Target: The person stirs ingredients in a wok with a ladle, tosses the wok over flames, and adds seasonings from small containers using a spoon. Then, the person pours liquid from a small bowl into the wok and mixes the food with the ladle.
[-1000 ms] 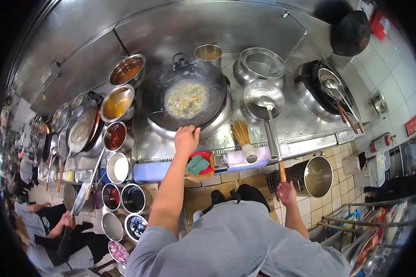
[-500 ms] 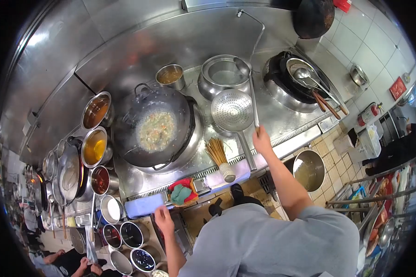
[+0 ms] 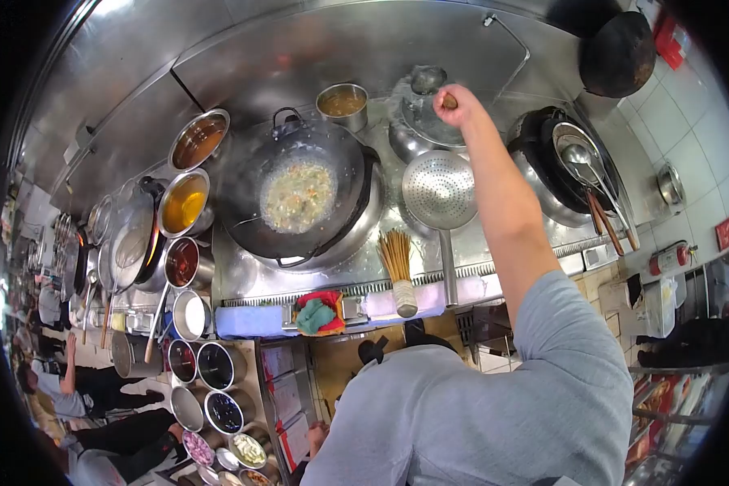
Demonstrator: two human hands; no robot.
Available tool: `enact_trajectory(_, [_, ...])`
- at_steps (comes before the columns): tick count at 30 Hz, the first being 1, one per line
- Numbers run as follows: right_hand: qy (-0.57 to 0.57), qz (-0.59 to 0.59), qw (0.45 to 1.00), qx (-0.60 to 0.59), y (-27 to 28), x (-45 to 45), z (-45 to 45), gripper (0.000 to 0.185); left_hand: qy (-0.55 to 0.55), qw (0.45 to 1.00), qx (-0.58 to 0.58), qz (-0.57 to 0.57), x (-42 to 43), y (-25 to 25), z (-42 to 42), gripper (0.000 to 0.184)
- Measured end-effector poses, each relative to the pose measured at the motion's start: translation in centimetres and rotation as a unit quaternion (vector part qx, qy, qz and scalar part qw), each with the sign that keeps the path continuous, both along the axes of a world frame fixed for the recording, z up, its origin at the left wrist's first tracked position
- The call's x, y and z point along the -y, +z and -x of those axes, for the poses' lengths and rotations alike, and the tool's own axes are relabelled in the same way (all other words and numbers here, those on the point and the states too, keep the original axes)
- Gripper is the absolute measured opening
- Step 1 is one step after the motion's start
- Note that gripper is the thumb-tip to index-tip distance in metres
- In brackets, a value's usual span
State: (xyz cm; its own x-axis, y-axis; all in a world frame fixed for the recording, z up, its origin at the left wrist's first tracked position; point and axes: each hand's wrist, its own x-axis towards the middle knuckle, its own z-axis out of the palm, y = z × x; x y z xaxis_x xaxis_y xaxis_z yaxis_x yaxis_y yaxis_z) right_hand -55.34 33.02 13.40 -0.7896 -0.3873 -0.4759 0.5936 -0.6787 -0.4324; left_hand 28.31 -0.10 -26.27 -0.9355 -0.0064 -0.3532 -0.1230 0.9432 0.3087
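My right hand (image 3: 459,105) is closed around the handle end of a ladle, raised over a steel pot (image 3: 413,146) of liquid at the back of the stove. The ladle's bowl (image 3: 428,79) shows just left of the hand, beside a splash. Below the arm lies a perforated strainer (image 3: 440,189) with a long handle. To the left, a large black wok (image 3: 243,186) holds a bubbling soupy food (image 3: 298,197) with small bits. My left hand (image 3: 318,437) hangs low beside my body, partly hidden by the shirt; its fingers are unclear.
A bamboo wok brush (image 3: 395,259) and cloths (image 3: 319,314) lie along the front edge. Bowls of oil (image 3: 184,202) and sauce (image 3: 185,263) stand at left, with ingredient pots below. Another wok station (image 3: 543,170) is at right. Other people (image 3: 97,389) are at lower left.
My right hand has moved up and away with the ladle, from the stove's front edge to over the pot. My left hand has dropped from the front edge to beside my body. The view shifted.
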Motion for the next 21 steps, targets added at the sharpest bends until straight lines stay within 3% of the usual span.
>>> enact_trajectory(2, [0.017, -0.063, 0.997, -0.031, 0.3, -0.5, -0.2, 0.015, 0.057, 0.998, 0.036, 0.011, -0.4, -0.2, -0.1, 0.005])
enact_trajectory(4, [0.006, -0.259, 0.957, -0.134, -0.1, -1.0, -2.7, 0.008, 0.164, 0.983, 0.081, -0.013, 0.1, -1.5, 0.1, 0.01])
enact_trajectory(5, [0.062, -0.41, 0.89, -0.188, -2.3, -2.2, -3.1, 0.007, 0.262, 0.956, 0.09, -0.102, 0.2, -1.3, 1.1, 0.011])
enact_trajectory(6, [0.116, -0.548, 0.794, -0.237, -4.8, -3.3, -3.7, 0.015, 0.387, 0.893, 0.083, -0.212, 0.2, -0.4, 2.6, 0.012])
enact_trajectory(7, [0.093, -0.662, 0.703, -0.242, -6.1, -2.9, -6.8, 0.022, 0.527, 0.779, 0.069, -0.332, 0.2, 0.5, 4.3, 0.013])
enact_trajectory(8, [0.066, -0.761, 0.597, -0.245, -6.8, -2.1, -9.8, 0.03, 0.591, 0.712, 0.053, -0.377, -0.1, 1.7, 5.7, 0.014])
enact_trajectory(9, [0.03, -0.817, 0.492, -0.3, -12.9, -3.2, -8.6, 0.039, 0.623, 0.67, 0.036, -0.403, -0.6, 3.6, 7.7, 0.016])
enact_trajectory(10, [-0.029, -0.799, 0.544, -0.254, -14.7, -2.7, -9.9, 0.025, 0.622, 0.668, 0.032, -0.407, -0.6, 3.1, 8.4, 0.016])
enact_trajectory(11, [-0.032, -0.798, 0.543, -0.259, -14.9, -2.9, -9.2, 0.025, 0.619, 0.652, -0.004, -0.439, -0.4, 2.5, 9.6, 0.015])
enact_trajectory(12, [0.031, -0.5, 0.837, -0.219, -15.4, -3.9, -7.5, 0.015, 0.614, 0.633, -0.039, -0.47, -0.2, 1.6, 10.1, 0.014])
enact_trajectory(13, [0.093, -0.112, 0.98, -0.136, -15.4, -4.5, -6.2, 0.009, 0.614, 0.631, -0.041, -0.473, -0.3, 1.6, 10.3, 0.014])
enact_trajectory(14, [-0.014, 0.06, 0.997, 0.052, -10.6, -3.4, -6.6, 0.017, 0.61, 0.646, -0.028, -0.458, -0.3, 1.8, 10.9, 0.014])
enact_trajectory(17, [-0.07, 0.123, 0.989, 0.039, -4.5, -1.9, -7.0, 0.012, 0.616, 0.646, -0.014, -0.451, -0.9, 1.8, 12.0, 0.016])
enact_trajectory(19, [-0.036, 0.162, 0.985, 0.036, -2.3, -0.8, -6.5, 0.012, 0.634, 0.627, -0.012, -0.453, -1.1, 2.1, 10.6, 0.016])
enact_trajectory(21, [-0.016, 0.117, 0.993, 0.002, -0.6, 0.3, -4.8, 0.01, 0.626, 0.62, 0.008, -0.472, -1.3, 2.5, 9.6, 0.017])
